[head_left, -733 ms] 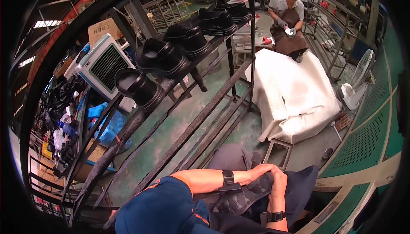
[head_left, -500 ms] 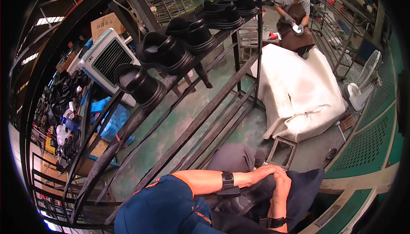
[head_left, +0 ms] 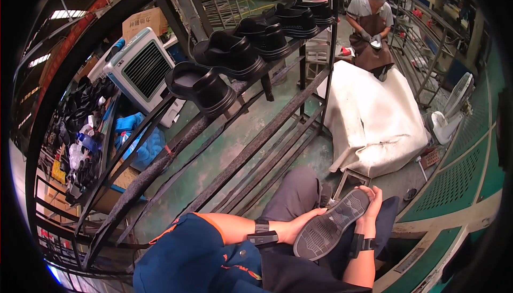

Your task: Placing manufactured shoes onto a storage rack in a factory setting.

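Note:
A black shoe (head_left: 332,225) is held over my lap with its patterned outsole turned up toward me. My left hand (head_left: 304,225) grips its left edge, the thumb lying along the side and the other fingers hidden beneath. Around the far right end, my right hand (head_left: 372,205) is closed with its fingertips curled over the edge. Both wrists wear black straps, the left one with a small box on it. The upper of the shoe faces down and is out of sight.
A black metal rack (head_left: 251,140) on my left carries several black shoes (head_left: 200,87). Ahead stands a block under a white cloth (head_left: 374,116), with a seated person (head_left: 370,31) behind it handling a pale item. An air cooler (head_left: 140,74), a white fan (head_left: 454,103) and a green machine panel (head_left: 454,186) flank the area.
The shoe has been turned so its outsole faces up. My hands, earlier close together at its far end, are now apart on its left edge and far end. The view has shifted slightly.

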A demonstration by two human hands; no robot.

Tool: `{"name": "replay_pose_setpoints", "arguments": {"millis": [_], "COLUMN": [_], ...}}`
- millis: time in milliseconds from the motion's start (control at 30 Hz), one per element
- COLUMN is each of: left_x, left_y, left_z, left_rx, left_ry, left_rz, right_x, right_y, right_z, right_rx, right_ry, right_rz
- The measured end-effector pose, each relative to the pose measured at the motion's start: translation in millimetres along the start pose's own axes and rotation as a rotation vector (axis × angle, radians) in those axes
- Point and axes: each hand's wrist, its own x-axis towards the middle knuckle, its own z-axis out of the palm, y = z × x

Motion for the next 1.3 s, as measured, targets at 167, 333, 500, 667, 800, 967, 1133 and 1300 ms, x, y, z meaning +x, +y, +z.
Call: {"name": "replay_pose_setpoints", "arguments": {"millis": [167, 333, 500, 667, 800, 967, 1133, 1300], "left_x": [-27.0, -26.2, -27.9, -28.5, -30.2, -21.3, -23.0, -13.6], "left_y": [-17.6, -27.5, -30.8, -35.3, -36.4, -36.2, -25.9, -28.9], "left_z": [-0.4, -3.7, -1.5, -9.8, -1.0, -12.4, -22.9, -35.7], "left_rx": [0.017, 0.015, 0.017, 0.016, 0.048, 0.081, 0.154, -0.031], "left_ry": [0.031, 0.060, 0.054, 0.036, 0.083, 0.098, 0.175, -0.140], "left_rz": [0.027, 0.036, 0.018, 0.024, 0.028, -0.006, -0.061, -0.114], "right_x": [-20.9, -20.3, -23.3, -29.7, -31.7, -28.3, -23.0, -32.6], "right_y": [14.6, 13.9, 14.3, 15.6, 13.9, 11.9, 20.6, 18.7], "right_z": [17.0, 25.9, 28.6, 38.2, 36.9, 29.6, 5.4, 6.6], "right_rx": [-0.034, -0.071, -0.078, -0.159, -0.165, -0.189, -0.013, -0.130], "right_ry": [-0.024, -0.065, -0.039, -0.026, -0.016, -0.011, -0.098, -0.269], "right_rz": [-0.013, -0.003, -0.046, -0.078, -0.099, -0.090, 0.066, -0.249]}}
